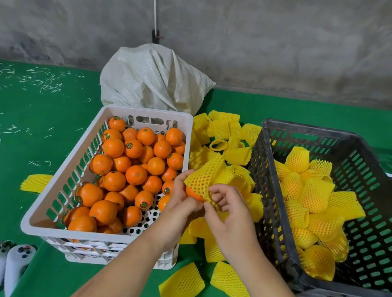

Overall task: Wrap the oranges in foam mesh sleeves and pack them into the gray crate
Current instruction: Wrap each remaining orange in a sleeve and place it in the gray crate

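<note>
On green cloth, a slotted gray crate holds sleeved fruit, a white crate glossy stickered oranges, print unreadable, while left hand and right hand grip an orange half inside a yellow mesh sleeve between them.

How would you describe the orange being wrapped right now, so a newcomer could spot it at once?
Look between the white crate and the gray crate, where both hands meet. The orange sits there, half under a yellow sleeve. It alone is held and only partly covered.
</note>
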Demonstrator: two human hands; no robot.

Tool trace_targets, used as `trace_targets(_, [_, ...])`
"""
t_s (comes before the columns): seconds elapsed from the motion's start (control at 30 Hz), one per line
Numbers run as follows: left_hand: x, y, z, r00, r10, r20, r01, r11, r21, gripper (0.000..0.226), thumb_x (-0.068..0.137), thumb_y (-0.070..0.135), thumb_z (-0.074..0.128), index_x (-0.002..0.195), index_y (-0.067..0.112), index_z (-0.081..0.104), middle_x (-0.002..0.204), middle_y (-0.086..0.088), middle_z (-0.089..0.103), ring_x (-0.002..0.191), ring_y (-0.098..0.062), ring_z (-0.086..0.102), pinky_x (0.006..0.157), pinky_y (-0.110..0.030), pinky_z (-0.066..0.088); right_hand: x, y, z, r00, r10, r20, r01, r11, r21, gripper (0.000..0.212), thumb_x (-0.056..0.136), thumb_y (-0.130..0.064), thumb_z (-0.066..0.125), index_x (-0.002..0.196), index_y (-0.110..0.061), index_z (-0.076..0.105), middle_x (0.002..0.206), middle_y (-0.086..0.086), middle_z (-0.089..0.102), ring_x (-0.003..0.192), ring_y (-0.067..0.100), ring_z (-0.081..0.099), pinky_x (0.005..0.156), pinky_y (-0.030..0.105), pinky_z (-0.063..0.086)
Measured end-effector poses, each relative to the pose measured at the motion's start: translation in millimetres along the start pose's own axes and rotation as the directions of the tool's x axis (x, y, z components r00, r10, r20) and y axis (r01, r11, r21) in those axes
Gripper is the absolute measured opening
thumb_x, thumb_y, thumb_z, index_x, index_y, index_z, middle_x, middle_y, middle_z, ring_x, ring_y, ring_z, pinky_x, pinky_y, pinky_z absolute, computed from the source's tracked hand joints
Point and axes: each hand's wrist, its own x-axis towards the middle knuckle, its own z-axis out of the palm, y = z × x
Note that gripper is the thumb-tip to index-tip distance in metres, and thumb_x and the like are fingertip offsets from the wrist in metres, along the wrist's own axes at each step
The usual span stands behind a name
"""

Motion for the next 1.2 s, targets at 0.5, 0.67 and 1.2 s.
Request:
trace_targets(0.5, [3,-11,8,0.923,0.247,-0.295,-0.212,0.966,0.146,0.062,0.075,0.025,0.078,0.126,0.041,0.048,0.111,0.0,0.067,0.101,-0.021,0.068,0.086,-0.042,0.059,-10,-20,4,0.958,-0.284,-0.032,0.278,0.952,-0.127,0.029,0.085,-0.019,0.058,0.113,-0.023,0.06,0.107,-0.017,0.046,0.097,0.003,0.053,0.079,0.009,0.042])
trace_targets(0.67, [-1,-8,-3,0.982,0.171,-0.077,-0.16,0.979,0.127,0.069,0.088,0.029,0.08,0.149,0.031,0.048,0.14,-0.008,0.062,0.135,-0.03,0.058,0.11,-0.059,0.049,-8,-3,9,0.996,-0.081,-0.029,0.078,0.994,-0.079,0.063,0.086,-0.01,0.071,0.13,-0.044,0.041,0.121,-0.022,0.04,0.115,0.003,0.049,0.087,0.016,0.047])
trace_targets(1.2, [-1,-10,8,0.943,0.288,-0.169,-0.242,0.939,0.246,0.059,0.095,0.032,0.074,0.149,0.027,0.051,0.133,0.007,0.068,0.122,-0.013,0.066,0.09,-0.025,0.056,4,-14,-6,0.977,0.197,-0.08,-0.165,0.939,0.302,0.038,0.088,-0.036,0.06,0.126,-0.031,0.055,0.111,-0.003,0.06,0.094,0.006,0.061,0.078,0.02,0.05])
